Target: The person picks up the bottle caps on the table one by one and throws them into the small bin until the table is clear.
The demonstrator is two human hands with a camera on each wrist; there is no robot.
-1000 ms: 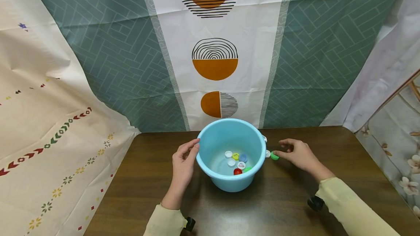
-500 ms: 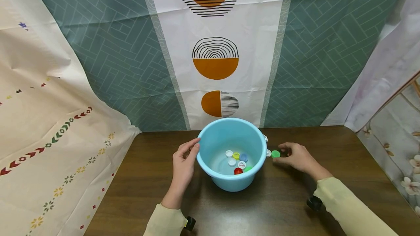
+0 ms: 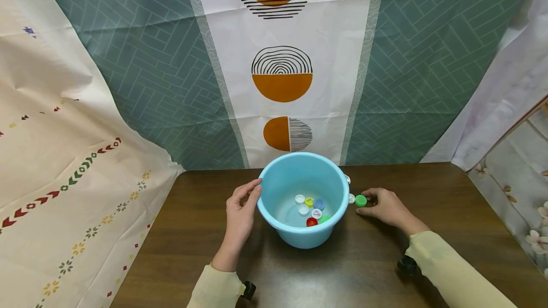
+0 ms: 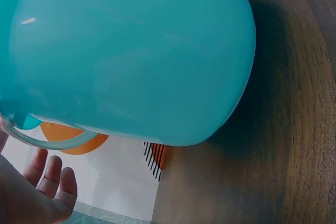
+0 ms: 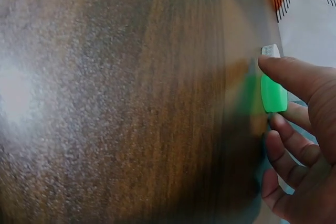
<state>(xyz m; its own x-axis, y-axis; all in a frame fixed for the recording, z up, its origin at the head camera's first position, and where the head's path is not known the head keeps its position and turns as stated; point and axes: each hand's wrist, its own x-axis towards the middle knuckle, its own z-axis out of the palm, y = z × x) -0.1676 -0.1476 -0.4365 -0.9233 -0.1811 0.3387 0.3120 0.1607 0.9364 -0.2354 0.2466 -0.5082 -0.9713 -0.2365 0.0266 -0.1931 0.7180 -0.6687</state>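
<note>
A light blue bucket point(image 3: 304, 239) stands upright on the table, with white, yellow, blue, green and red bottle caps inside. My left hand point(image 3: 239, 215) holds the bucket's left rim between thumb and index finger; the other fingers hang loosely curled in the left wrist view. Right of the bucket, a green bottle cap point(image 3: 361, 200) lies on the table beside a white bottle cap point(image 3: 351, 199). My right hand point(image 3: 387, 208) is around the green cap, thumb on the near side and index finger on the far side. In the head view the thumb tip looks slightly apart from it.
The dark wooden table point(image 3: 192, 236) ends at a patterned curtain point(image 3: 205, 108) just behind the bucket. A white handle fitting point(image 3: 347, 179) shows at the bucket's right side. Another cloth point(image 3: 85, 232) hangs at the left.
The green cap, tilted and partly behind my right thumb a second ago, now shows its whole round top. My right hand has shifted slightly left. The left hand keeps its place at the rim.
</note>
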